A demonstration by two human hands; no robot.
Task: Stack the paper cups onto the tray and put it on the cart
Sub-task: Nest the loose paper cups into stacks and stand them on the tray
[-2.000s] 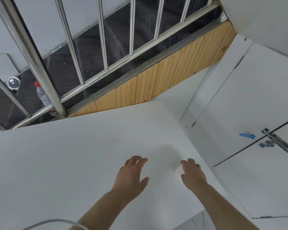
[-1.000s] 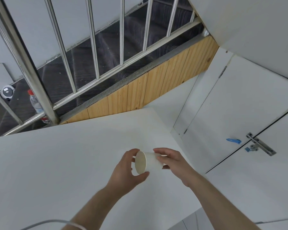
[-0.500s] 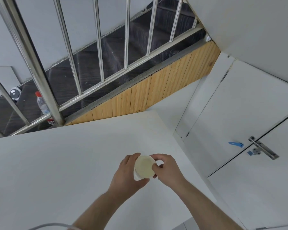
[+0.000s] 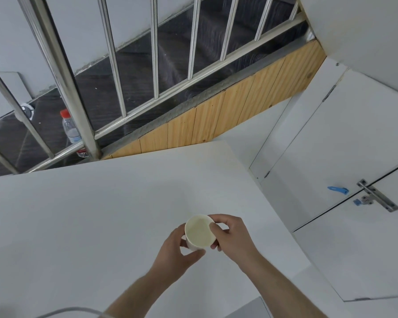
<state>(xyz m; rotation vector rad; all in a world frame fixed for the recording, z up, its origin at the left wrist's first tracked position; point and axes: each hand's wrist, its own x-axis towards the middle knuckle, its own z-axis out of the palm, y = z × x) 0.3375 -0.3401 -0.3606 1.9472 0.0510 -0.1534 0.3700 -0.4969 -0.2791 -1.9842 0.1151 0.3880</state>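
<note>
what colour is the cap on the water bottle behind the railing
Red. The bottle has a red cap on a clear body, seen in the head view, far left behind the railing post.

left hand (image 4: 174, 251): fingers curled, gripping; right hand (image 4: 231, 235): fingertips pinching; forearms extended forward

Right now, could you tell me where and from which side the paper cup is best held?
By its side wall, from left and right, I would say. The paper cup faces mouth-up toward the camera, with the left hand and right hand pinching opposite sides; the thin rim would likely crumple.
</note>
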